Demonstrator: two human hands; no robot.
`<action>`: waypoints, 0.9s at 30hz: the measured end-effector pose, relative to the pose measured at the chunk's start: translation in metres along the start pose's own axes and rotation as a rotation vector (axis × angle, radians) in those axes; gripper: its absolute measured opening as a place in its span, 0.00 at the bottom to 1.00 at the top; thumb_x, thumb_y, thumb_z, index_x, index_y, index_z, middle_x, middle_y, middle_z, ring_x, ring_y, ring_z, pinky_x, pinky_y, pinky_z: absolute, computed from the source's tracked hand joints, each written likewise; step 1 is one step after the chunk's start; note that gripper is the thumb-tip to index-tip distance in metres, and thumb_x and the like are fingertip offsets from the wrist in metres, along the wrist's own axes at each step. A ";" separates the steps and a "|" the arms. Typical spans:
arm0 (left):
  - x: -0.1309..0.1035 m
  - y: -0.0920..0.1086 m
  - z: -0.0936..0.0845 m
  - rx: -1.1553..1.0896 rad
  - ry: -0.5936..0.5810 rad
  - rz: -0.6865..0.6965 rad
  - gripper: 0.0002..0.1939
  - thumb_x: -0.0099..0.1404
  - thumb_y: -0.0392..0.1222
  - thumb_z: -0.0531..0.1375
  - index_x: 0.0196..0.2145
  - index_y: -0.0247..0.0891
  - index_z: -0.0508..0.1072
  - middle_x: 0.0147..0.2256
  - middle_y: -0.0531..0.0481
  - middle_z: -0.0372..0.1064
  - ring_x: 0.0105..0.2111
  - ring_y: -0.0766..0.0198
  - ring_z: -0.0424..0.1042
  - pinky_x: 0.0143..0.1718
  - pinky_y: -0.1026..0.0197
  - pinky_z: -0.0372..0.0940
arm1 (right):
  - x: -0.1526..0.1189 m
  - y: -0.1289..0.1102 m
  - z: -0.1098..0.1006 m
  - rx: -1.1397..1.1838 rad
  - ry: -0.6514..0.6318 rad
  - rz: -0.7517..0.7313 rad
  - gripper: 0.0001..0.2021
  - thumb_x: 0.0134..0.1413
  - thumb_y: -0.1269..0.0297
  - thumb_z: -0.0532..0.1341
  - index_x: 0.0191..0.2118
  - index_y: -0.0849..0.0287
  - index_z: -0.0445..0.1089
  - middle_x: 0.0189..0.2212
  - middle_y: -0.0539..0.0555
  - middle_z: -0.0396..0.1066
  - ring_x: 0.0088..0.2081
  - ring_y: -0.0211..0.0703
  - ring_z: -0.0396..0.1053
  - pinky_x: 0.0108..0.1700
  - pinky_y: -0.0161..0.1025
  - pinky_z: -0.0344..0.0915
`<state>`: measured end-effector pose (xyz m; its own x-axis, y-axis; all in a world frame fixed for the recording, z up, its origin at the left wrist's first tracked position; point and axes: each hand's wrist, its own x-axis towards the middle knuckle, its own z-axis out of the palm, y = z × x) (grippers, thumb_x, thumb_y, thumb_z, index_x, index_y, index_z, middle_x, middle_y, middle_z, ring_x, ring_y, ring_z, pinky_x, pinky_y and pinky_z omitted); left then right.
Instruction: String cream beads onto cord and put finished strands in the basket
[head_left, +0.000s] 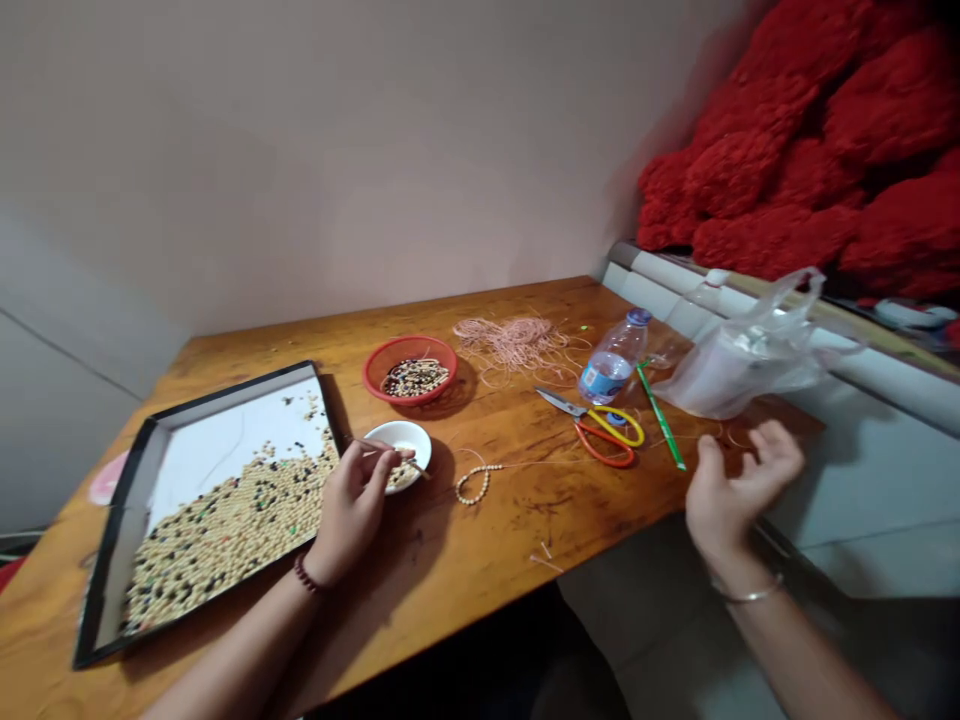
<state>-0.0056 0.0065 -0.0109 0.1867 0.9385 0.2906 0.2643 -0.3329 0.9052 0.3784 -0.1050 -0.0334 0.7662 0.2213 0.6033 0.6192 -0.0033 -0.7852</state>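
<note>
Your string of beads (pixel 474 487) lies on the table (pixel 480 560) between your hands, looped at one end, just to the right of your left hand (pixel 356 500) and well apart from your right hand (pixel 739 495). A thin thread (pixel 536 463) runs from its beads rightward, past the handles of the scissors (pixel 596 422); you cannot tell whether it reaches your right fingers. Your left hand is at the near rim of the white bowl (pixel 409 432), thumb and fingers pinched on a thin stick (pixel 420 470) that slants over the loose beads inside. That forearm comes in from the lower left, across the near corner of the tray (pixel 232 430) of beads, with a dark bracelet (pixel 306 573) at the wrist. Your right hand is up near the table's right edge, palm turned inward and partly upward, thumb apart and fingers loosely curled and spread; its forearm rises from the lower right, a metal bangle (pixel 750 592) round the wrist. Behind the bowl sits a red basket (pixel 411 395) of beads, with a tangle of pink cord (pixel 514 342) beyond it. The bottle (pixel 611 362), green stick (pixel 661 418) and plastic bag (pixel 727 370) stand or lie farther right.
</note>
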 end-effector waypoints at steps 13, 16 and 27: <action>-0.007 -0.002 -0.005 -0.042 0.062 0.105 0.07 0.67 0.44 0.56 0.36 0.38 0.65 0.34 0.48 0.71 0.37 0.62 0.73 0.36 0.63 0.67 | -0.133 -0.168 0.165 0.877 -1.561 0.355 0.18 0.56 0.45 0.55 0.34 0.57 0.60 0.30 0.49 0.66 0.30 0.37 0.67 0.36 0.37 0.66; -0.009 -0.003 -0.005 -0.044 0.067 0.117 0.07 0.66 0.44 0.57 0.35 0.37 0.68 0.34 0.48 0.71 0.36 0.62 0.73 0.35 0.63 0.67 | -0.137 -0.160 0.159 0.907 -1.631 0.447 0.20 0.55 0.42 0.55 0.36 0.57 0.61 0.30 0.48 0.65 0.23 0.33 0.63 0.28 0.35 0.61; -0.011 0.002 -0.005 -0.057 0.112 0.099 0.09 0.64 0.45 0.59 0.35 0.38 0.73 0.36 0.46 0.72 0.38 0.61 0.73 0.34 0.64 0.69 | -0.133 -0.163 0.149 0.824 -1.649 0.381 0.22 0.52 0.42 0.58 0.35 0.60 0.69 0.22 0.47 0.60 0.25 0.34 0.55 0.28 0.33 0.54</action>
<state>-0.0116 -0.0039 -0.0111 0.1012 0.9067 0.4095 0.1956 -0.4217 0.8854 0.1498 0.0111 -0.0062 -0.3971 0.9146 0.0760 -0.1322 0.0250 -0.9909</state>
